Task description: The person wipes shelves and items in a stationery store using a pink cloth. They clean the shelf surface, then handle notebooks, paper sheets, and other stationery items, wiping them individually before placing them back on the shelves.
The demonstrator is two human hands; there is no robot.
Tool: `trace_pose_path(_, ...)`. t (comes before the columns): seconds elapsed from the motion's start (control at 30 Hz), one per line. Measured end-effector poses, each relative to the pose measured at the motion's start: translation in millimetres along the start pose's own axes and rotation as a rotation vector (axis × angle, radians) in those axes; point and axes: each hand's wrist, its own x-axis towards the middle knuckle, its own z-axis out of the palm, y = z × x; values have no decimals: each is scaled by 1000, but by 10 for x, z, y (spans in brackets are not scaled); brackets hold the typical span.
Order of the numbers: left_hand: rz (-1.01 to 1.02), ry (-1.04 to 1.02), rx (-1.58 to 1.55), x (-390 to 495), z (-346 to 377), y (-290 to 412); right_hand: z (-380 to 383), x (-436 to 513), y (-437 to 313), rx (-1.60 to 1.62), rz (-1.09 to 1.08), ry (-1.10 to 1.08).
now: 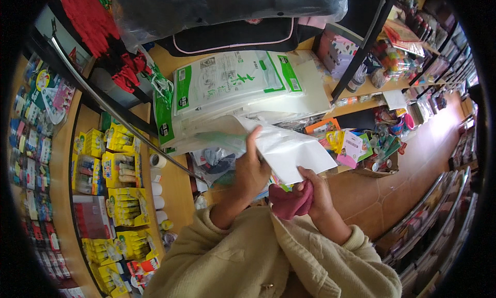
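Observation:
My right hand (319, 197) is closed on a crumpled maroon cloth (290, 201), and its thumb also pinches the near edge of a white paper sheet (294, 151). The sheet is bent and sticks out over the shelf's front. My left hand (252, 170) has its thumb raised against the left side of the sheet, with the other fingers partly hidden beneath. Behind the hands lies a stack of large paper packs in clear and green plastic wrapping (228, 81), with loose pale sheets (310, 92) at its right.
Yellow boxes of glue sticks (128, 207) fill the shelf at left, behind a metal rail (97, 100). Red and black gloves (93, 30) hang at upper left. A plastic-wrapped black bundle (232, 11) sits above the stack. At right are a cardboard box of small goods (381, 168) and racks (434, 216).

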Motion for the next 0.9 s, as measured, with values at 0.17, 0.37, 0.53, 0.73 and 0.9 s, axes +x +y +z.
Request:
trace_pose_path(0.17,-29,-152,-36,-143,15,55,-175,-40,-184,-61,92,67)
trace_pose_path(0.37,-104,-472,65,-397,162,158,-404,-46,-190,-107,2,190)
trace_pose_path(0.53,-268,-409,-224,-359,227,-42,-650,-17,-219,-180,38,-163)
trace_pose_path(0.73,-575,-475,-687,-191,14,-125,-1292,275,-158,-1585,-192,-9)
trace_pose_path(0.9,-597,-253,-490,-116,-266,-181,-1432,311,-368,-1753,-578,183)
